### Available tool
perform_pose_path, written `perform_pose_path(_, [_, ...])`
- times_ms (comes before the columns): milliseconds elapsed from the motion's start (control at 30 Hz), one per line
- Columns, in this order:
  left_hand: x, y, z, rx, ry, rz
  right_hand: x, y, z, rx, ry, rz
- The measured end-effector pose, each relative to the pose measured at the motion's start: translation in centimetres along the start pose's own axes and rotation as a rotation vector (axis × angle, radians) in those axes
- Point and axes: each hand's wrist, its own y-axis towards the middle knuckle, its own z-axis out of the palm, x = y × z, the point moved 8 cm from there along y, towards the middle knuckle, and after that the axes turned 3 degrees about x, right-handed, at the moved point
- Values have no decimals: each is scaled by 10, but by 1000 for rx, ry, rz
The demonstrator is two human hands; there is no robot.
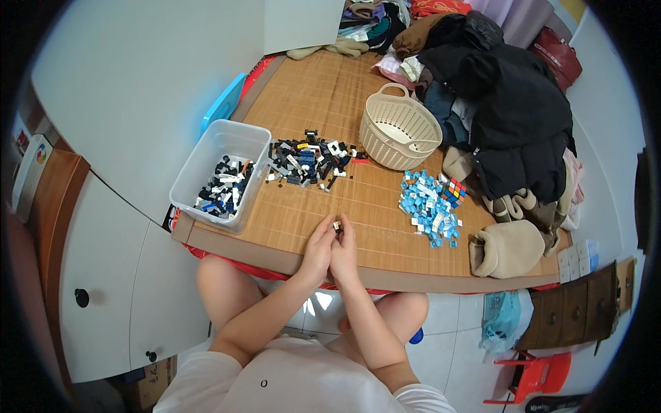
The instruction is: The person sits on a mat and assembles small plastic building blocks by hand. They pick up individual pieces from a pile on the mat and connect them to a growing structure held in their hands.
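Note:
Near the front edge of the bamboo mat [296,213], my left hand [317,252] and my right hand [345,255] are pressed together. Between their fingertips show small white and black building bricks [337,226]; the palms hide the rest. Beyond my hands lies a mixed heap of black, white, grey and dark blue bricks [310,164]. To its left stands a clear plastic box [184,180], partly filled with loose black and white bricks [226,186]. Off to the right is a pile of light blue and white pieces [428,206].
A beige basket [396,138] stands behind the blue pile, and a puzzle cube [454,193] touches that pile. Dark clothes [516,110] are heaped at the right, with a beige fleecy item [508,249] near the edge. A blue lid [224,103] leans behind the box.

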Motion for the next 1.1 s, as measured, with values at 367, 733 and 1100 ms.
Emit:
perform_pose_path(367, [7,5,-8,-29,-178,22,18,-11,0,-27,323,128])
perform_pose_path(733, [-5,-9,-2,-40,-197,15,14,-18,5,-34,393,103])
perform_pose_path(1100, [-23,-24,7,2,-244,34,45,-35,8,-65,550,86])
